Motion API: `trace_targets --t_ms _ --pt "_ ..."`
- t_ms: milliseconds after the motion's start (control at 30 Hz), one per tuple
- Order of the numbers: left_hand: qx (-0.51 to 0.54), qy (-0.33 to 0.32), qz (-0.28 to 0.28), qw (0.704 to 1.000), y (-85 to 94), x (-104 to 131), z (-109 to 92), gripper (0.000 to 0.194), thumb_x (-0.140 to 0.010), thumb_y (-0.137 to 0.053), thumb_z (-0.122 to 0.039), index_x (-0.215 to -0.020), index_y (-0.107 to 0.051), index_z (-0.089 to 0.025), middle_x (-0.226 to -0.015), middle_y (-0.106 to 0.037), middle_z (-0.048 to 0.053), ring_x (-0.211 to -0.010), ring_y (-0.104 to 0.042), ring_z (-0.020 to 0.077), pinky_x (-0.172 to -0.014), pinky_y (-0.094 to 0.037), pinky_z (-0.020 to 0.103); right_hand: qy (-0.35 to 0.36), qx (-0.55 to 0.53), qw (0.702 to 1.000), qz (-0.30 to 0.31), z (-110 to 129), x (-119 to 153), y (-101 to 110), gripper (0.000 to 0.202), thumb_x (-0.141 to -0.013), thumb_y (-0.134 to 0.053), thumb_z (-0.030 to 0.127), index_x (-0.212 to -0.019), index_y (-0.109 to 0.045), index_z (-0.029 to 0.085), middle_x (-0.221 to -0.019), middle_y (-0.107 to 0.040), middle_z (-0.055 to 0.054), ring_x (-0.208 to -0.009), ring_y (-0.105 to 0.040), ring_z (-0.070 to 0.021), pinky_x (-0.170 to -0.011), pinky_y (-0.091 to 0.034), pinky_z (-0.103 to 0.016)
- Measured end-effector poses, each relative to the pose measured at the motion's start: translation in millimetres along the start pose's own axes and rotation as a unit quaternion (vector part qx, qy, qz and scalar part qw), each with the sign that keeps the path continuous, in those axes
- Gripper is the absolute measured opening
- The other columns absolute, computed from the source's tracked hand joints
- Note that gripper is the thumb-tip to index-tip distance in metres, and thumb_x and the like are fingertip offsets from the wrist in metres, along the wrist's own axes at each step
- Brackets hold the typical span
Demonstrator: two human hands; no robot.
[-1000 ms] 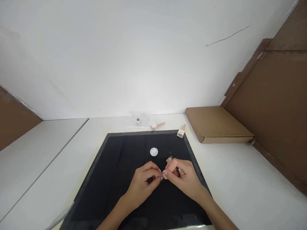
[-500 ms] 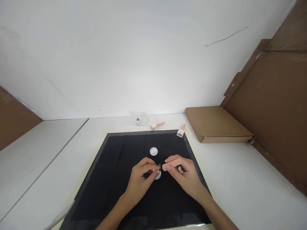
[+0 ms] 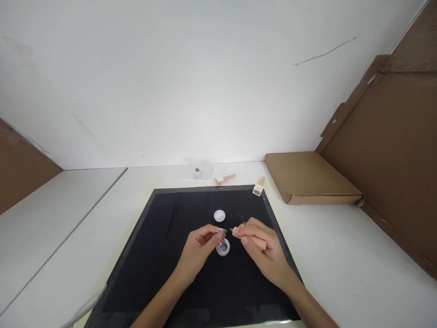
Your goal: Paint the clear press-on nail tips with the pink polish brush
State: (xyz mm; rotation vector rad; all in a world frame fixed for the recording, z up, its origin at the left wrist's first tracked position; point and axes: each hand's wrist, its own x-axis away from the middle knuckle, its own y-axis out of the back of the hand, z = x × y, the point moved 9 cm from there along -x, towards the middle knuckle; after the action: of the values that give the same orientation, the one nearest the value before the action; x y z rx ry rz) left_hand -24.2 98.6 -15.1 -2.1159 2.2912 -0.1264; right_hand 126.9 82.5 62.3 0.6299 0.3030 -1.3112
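Observation:
My left hand (image 3: pixel 202 246) pinches a small clear, shiny piece (image 3: pixel 222 230) that looks like a false nail. It is held just above a small round jar (image 3: pixel 223 248) with a white rim and greyish, shiny contents. My right hand (image 3: pixel 264 246) grips the long peach-pink cap of a nail polish brush (image 3: pixel 254 240). The dark brush tip points left, a short way from the clear piece. Behind the right fingers, a small partly hidden object (image 3: pixel 242 225) shows. A white round lid (image 3: pixel 219 216) lies beyond the hands on the black mat (image 3: pixel 184 214).
Two nail polish bottles with peach caps, one (image 3: pixel 220 180) behind the mat and another (image 3: pixel 258 187) at its far right corner, lie on the white table. Near the wall is a clear plastic package (image 3: pixel 198 172). A flat cardboard box (image 3: pixel 310 177) sits at the right.
My right hand has tilted the brush so its cap slopes down to the right, and its tip has drawn back from the clear piece. My left hand has turned the piece slightly, uncovering the jar.

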Motion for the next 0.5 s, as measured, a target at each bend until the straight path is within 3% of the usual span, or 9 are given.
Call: trace_targets --t_ms 233,500 --pt "-0.001 0.007 0.022 1.000 -6.4 3.3 -1.9 0.024 -0.068 -0.076 -0.037 -0.067 -0.071 -0.013 -0.066 -0.059 0.001 -0.062 -0.055 0.0114 -0.059 -0.045 0.023 0.021 -0.005 0.999 0.031 -0.9 5.3 -6.1 0.015 -0.087 -0.058 0.024 -0.093 -0.071 0.021 -0.072 -0.068 -0.005 -0.063 -0.061 -0.0163 -0.058 -0.049 -0.028" --pt "-0.014 -0.020 0.023 0.999 -7.3 3.5 -7.0 0.021 -0.071 -0.074 -0.034 -0.065 -0.072 -0.014 -0.068 -0.061 0.003 -0.063 -0.056 0.0123 -0.059 -0.046 0.024 0.036 0.045 0.998 0.036 5.9 2.6 -9.1 0.016 -0.086 -0.056 0.020 -0.086 -0.072 0.020 -0.067 -0.068 -0.004 -0.056 -0.059 -0.0147 -0.056 -0.048 -0.028"
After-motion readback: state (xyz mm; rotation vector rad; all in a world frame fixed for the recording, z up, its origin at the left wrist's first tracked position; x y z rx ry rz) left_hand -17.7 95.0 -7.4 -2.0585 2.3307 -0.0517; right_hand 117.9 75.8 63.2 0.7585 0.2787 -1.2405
